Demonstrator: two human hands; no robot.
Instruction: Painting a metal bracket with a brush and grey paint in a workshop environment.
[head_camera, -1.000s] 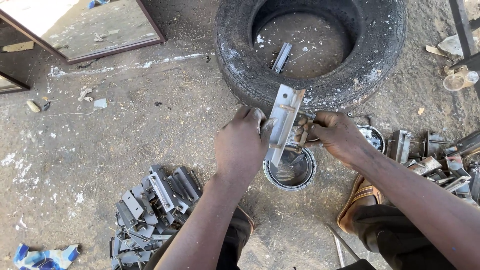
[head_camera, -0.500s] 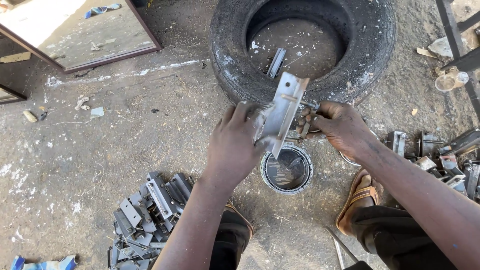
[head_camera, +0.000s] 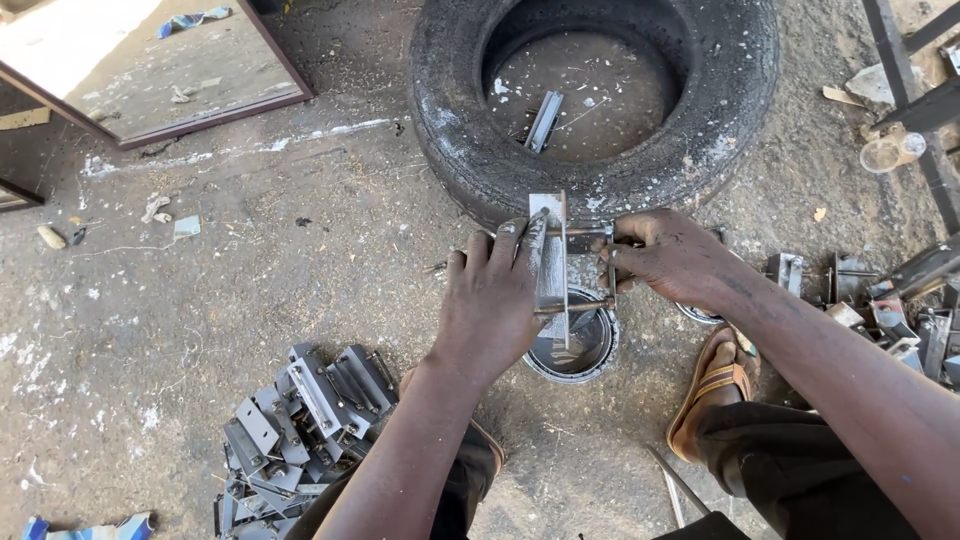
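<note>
Scraps of blue and white wrapper (head_camera: 90, 527) lie crumpled at the near left corner; I can't read what they held. Right of them sits a heap of grey brackets (head_camera: 300, 430), stacked loosely within reach of my left arm, I judge as stock or finished pieces. At centre my left hand (head_camera: 495, 300) wraps its fingers around a flat metal plate (head_camera: 550, 260), held upright on edge above a round tin (head_camera: 575, 345) so that anything dripping or falling would land in the tin. Two thin rods (head_camera: 580, 270) run across from the plate to my right hand (head_camera: 670, 255), whose fingers are closed on their ends; holding from both sides keeps the assembly steady. Behind, far centre, a worn tyre (head_camera: 600, 100) lies flat with a metal strip (head_camera: 545, 120) inside its ring. A sandalled foot (head_camera: 710, 390) rests near right. Farther right, a clear plastic cup (head_camera: 890, 152) lies tipped, and more grey metal parts (head_camera: 880, 310) crowd the edge.
</note>
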